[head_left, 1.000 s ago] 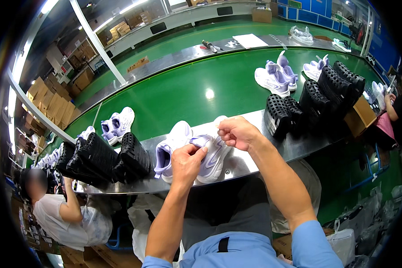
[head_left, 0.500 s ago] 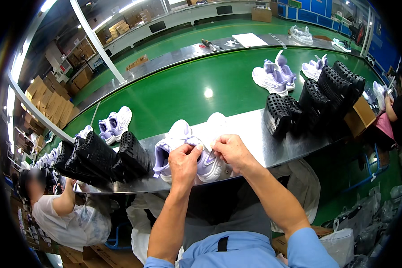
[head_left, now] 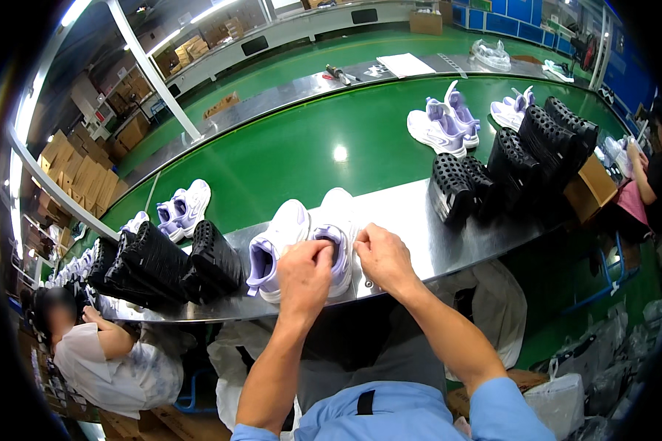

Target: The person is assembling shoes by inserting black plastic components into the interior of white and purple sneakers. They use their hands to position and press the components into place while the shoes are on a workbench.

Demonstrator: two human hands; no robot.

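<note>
Fingers point(head_left: 321, 253) of left hand point(head_left: 303, 281) and right hand point(head_left: 384, 257) are resting curled; whether pinching cannot be told. Between, a white-lilac shoe point(head_left: 337, 212) is standing beside its mate point(head_left: 287, 226) on a metal bench point(head_left: 449, 250), a green belt point(head_left: 279, 158) lying beyond.

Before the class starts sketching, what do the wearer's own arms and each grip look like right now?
Each grip is an ungloved human hand, the left grip and the right grip alike. No watch or bracelet shows. The forearms are uncovered below plain light blue cloth: the right sleeve is short, while only an edge of the left sleeve shows.
</note>
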